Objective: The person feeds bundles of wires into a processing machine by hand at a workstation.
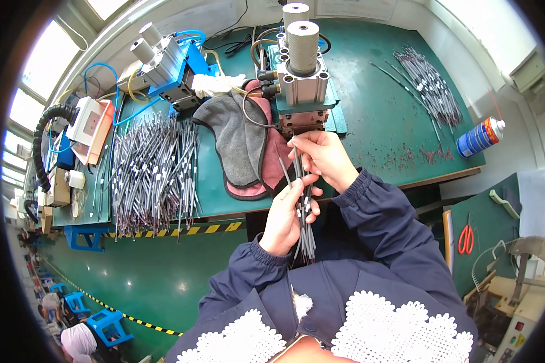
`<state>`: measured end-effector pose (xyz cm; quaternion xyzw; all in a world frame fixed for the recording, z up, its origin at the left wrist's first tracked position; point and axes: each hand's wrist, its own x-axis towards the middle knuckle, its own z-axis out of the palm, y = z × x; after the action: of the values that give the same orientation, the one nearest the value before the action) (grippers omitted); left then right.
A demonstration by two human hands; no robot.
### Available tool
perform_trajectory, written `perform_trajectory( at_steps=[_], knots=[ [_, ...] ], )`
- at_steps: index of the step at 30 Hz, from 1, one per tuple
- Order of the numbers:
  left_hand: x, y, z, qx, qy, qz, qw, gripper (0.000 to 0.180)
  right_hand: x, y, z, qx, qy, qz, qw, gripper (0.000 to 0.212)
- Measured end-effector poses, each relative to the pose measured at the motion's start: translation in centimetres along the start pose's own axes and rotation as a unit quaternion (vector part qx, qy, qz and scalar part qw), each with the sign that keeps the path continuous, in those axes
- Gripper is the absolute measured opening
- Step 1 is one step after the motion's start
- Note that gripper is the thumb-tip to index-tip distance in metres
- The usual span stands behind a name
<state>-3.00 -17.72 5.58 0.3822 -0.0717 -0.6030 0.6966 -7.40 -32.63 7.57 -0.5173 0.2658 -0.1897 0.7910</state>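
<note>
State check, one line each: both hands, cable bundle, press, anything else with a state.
left hand: closed around the cable bundle, upright
right hand: pinching cable tips at the press mouth
pneumatic press: upright on the green bench
loose cables: heaped at bench left
finished cables: heaped at far right
spray can: lying on its side, capped
scissors: shut, lying flat

The thin grey rods [306,224] in the grip of the left hand [284,221] and the right hand [326,158] look like dull metal with small white bands, the same as the big pile of rods [154,172] on the worktop [375,121], which has a matt green, slightly dusty cover. The press [303,66] is bare, smooth metal with a rough knurled cylinder on top, and beside it lie soft grey and pink cloths [245,148]. The spray can [480,137] is glossy, and the sleeves are dark woven cloth.
</note>
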Motion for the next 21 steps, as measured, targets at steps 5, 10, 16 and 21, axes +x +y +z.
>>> perform_trajectory(
  at_steps=[5,10,16,21],
  knots=[
    [0.13,-0.12,-0.14,-0.012,-0.006,-0.002,1.0,0.035,-0.28,0.14,0.34,0.034,0.024,0.018,0.999,0.017],
    [-0.06,0.06,0.07,-0.013,-0.011,0.008,1.0,0.035,-0.42,0.25,0.27,-0.003,0.013,0.001,1.0,0.016],
    [-0.03,-0.17,0.13,-0.006,0.001,0.004,1.0,0.034,-0.74,0.11,0.11,-0.007,0.01,0.0,1.0,0.016],
    [-0.02,-0.11,0.08,-0.009,-0.004,0.003,1.0,0.035,-0.71,0.06,0.18,-0.004,0.009,0.002,1.0,0.015]
  ],
)
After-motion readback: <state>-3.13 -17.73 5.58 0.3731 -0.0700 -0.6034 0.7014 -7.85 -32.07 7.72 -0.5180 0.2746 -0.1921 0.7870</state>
